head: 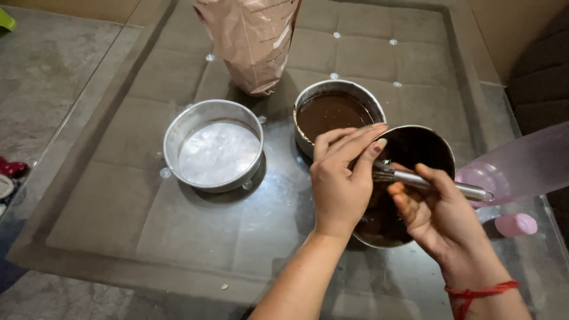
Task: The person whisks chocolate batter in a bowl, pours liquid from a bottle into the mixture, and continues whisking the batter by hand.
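The right hand [435, 210] is clenched around the metal handle of a whisk [415, 179], whose wires dip into a dark bowl [430, 142] of brown batter near the right edge of the glass table [118, 237]. The left hand [342, 178] lies over the near left rim of the bowl, fingers curled against the whisk's wire end; whether it grips the bowl or only rests there cannot be told. The bowl tilts toward the person, batter pooled in its lower side under the hands.

Just behind the bowl, touching or nearly touching it, stands a round metal tin [332, 112] partly filled with the same brown batter. Left of it, well apart, toward the middle of the table, stands an empty tin [213, 148] of the same kind. At the far edge, between the two tins, a brownish bag [252, 41] stands upright.

A red thread [480, 292] is tied round the right wrist. At the right edge lies a pink bottle [521, 169], with a small pink cap [517, 225] near it
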